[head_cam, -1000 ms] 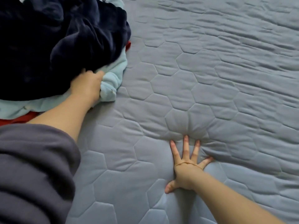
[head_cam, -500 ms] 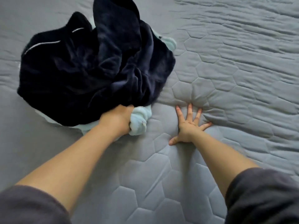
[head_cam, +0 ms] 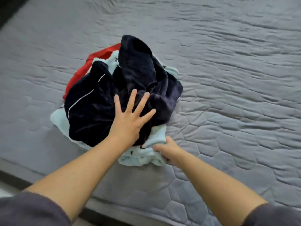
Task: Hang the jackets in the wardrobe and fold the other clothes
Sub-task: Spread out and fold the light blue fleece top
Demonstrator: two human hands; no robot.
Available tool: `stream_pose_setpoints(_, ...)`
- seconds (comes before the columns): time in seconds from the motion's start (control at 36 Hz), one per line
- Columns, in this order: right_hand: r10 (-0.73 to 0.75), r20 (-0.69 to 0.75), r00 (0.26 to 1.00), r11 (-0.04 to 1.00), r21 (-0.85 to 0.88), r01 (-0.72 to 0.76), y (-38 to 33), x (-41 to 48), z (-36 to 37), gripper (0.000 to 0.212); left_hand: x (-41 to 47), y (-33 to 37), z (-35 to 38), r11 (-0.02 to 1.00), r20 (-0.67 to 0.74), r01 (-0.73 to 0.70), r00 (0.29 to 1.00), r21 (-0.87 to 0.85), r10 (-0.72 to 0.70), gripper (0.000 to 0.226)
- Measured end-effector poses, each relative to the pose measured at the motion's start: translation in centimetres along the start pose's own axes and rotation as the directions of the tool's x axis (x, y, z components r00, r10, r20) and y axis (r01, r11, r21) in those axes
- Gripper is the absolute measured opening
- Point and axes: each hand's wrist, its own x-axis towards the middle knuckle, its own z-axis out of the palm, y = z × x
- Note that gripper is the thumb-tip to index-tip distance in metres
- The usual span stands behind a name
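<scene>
Hands, 2: left hand (head_cam: pixel 128 121) spread flat on navy garment (head_cam: pixel 91 101), likely to hold it down; right hand (head_cam: pixel 169 151) gripping pale blue garment (head_cam: pixel 143 156), probably to pull it free.

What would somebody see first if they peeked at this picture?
A heap of clothes in the middle of the grey quilted bed cover: a dark navy garment on top, a light blue garment underneath, a red garment peeking out at the far left. The left hand lies spread on the navy one; the right hand grips the light blue one at the near edge.
</scene>
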Motion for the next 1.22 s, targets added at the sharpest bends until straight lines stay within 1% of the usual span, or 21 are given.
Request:
stream_pose_setpoints(0.03, -0.010, -0.026, 1.000, 0.999, -0.039, 0.009, -0.3, -0.2, 0.8, 0.046, 0.2, -0.8, 0.1, 0.997, 0.086, 0.075, 0.994, -0.011, -0.074, 0.096)
stream_pose_setpoints(0.08, -0.018, -0.086, 0.996, 0.997, -0.078, 0.011, -1.0, -0.4, 1.5, 0.048, 0.6, -1.8, 0.4, 0.979, 0.189, 0.185, 0.968, -0.086, -0.167, 0.102)
stream_pose_setpoints(0.14, -0.061, -0.117, 0.991, 0.989, -0.138, 0.045, -2.2, -1.4, 1.2, 0.042, 1.1, -2.4, 0.6, 0.964, 0.238, 0.224, 0.953, -0.144, -0.186, 0.093)
stream_pose_setpoints(0.22, -0.152, -0.154, 0.976, 0.968, -0.225, 0.115, -4.0, -2.9, -0.4, 0.036, 1.2, -4.0, 0.0, 0.967, 0.209, 0.249, 0.950, -0.055, -0.233, 0.068)
stream_pose_setpoints(0.31, -0.215, -0.198, 0.956, 0.953, -0.256, 0.161, -6.6, -4.6, -2.9, 0.028, 0.4, -7.7, -1.2, 0.934, 0.231, 0.357, 0.909, -0.004, -0.347, 0.053)
stream_pose_setpoints(0.36, -0.260, -0.246, 0.934, 0.945, -0.265, 0.193, -9.0, -6.2, -4.7, 0.021, -0.5, -10.9, -2.3, 0.886, 0.263, 0.465, 0.854, 0.000, -0.448, 0.046)
stream_pose_setpoints(0.44, -0.325, -0.301, 0.897, 0.934, -0.253, 0.253, -13.4, -9.8, -7.0, 0.020, -2.4, -15.0, -4.0, 0.774, 0.318, 0.633, 0.729, 0.025, -0.607, 0.040)
stream_pose_setpoints(0.56, -0.419, -0.356, 0.835, 0.905, -0.234, 0.354, -19.4, -15.4, -9.5, 0.022, -5.4, -17.4, -7.8, 0.650, 0.431, 0.753, 0.555, 0.103, -0.711, 0.054)
stream_pose_setpoints(0.61, -0.476, -0.371, 0.797, 0.879, -0.227, 0.420, -22.0, -18.4, -10.5, 0.024, -6.3, -17.2, -10.2, 0.608, 0.441, 0.789, 0.516, 0.088, -0.734, 0.061)
stream_pose_setpoints(0.64, -0.499, -0.376, 0.781, 0.867, -0.226, 0.445, -23.2, -19.9, -10.8, 0.024, -6.5, -16.7, -11.5, 0.614, 0.447, 0.784, 0.519, 0.092, -0.729, 0.063)
stream_pose_setpoints(0.67, -0.518, -0.379, 0.766, 0.855, -0.224, 0.468, -24.3, -21.4, -11.0, 0.024, -6.4, -16.2, -12.9, 0.645, 0.441, 0.758, 0.547, 0.099, -0.711, 0.062)
stream_pose_setpoints(0.72, -0.551, -0.381, 0.742, 0.834, -0.228, 0.502, -26.3, -24.7, -11.0, 0.022, -6.0, -14.3, -15.9, 0.720, 0.419, 0.692, 0.640, 0.048, -0.644, 0.058)
stream_pose_setpoints(0.78, -0.581, -0.372, 0.724, 0.814, -0.251, 0.524, -27.9, -28.0, -11.0, 0.022, -5.6, -11.5, -20.0, 0.783, 0.366, 0.617, 0.748, -0.075, -0.554, 0.055)
stream_pose_setpoints(0.83, -0.596, -0.357, 0.719, 0.803, -0.278, 0.527, -29.1, -31.3, -11.2, 0.022, -5.1, -8.3, -24.3, 0.810, 0.313, 0.533, 0.834, -0.246, -0.454, 0.054)
stream_pose_setpoints(0.89, -0.609, -0.351, 0.711, 0.792, -0.316, 0.523, -30.1, -34.7, -11.5, 0.021, -4.7, -5.2, -28.4, 0.780, 0.237, 0.427, 0.904, -0.457, -0.355, 0.056)
stream_pose_setpoints(0.94, -0.628, -0.339, 0.700, 0.776, -0.338, 0.533, -30.7, -38.1, -11.9, 0.020, -4.5, -2.4, -32.3, 0.671, 0.152, 0.325, 0.940, -0.666, -0.305, 0.073)
stream_pose_setpoints(1.0, -0.650, -0.325, 0.687, 0.758, -0.341, 0.556, -31.1, -41.3, -12.2, 0.020, -4.5, -0.2, -35.9, 0.553, 0.075, 0.238, 0.950, -0.799, -0.302, 0.090)
stream_pose_setpoints(1.06, -0.677, -0.315, 0.665, 0.735, -0.344, 0.585, -31.4, -44.9, -12.8, 0.020, -5.0, 1.5, -39.7, 0.448, 0.047, 0.219, 0.930, -0.867, -0.364, 0.085)
stream_pose_setpoints(1.11, -0.712, -0.302, 0.633, 0.701, -0.351, 0.621, -31.9, -48.9, -13.8, 0.019, -5.9, 2.7, -43.6, 0.398, -0.030, 0.169, 0.893, -0.901, -0.449, 0.070)
stream_pose_setpoints(1.19, -0.771, -0.291, 0.567, 0.637, -0.394, 0.663, -32.5, -55.3, -16.0, 0.016, -7.3, 3.3, -49.5, 0.413, -0.151, 0.091, 0.843, -0.906, -0.517, 0.028)
stream_pose_setpoints(1.22, -0.782, -0.287, 0.554, 0.623, -0.407, 0.668, -32.7, -57.5, -17.1, 0.015, -7.8, 3.4, -51.7, 0.392, -0.183, 0.049, 0.827, -0.919, -0.532, 0.014)
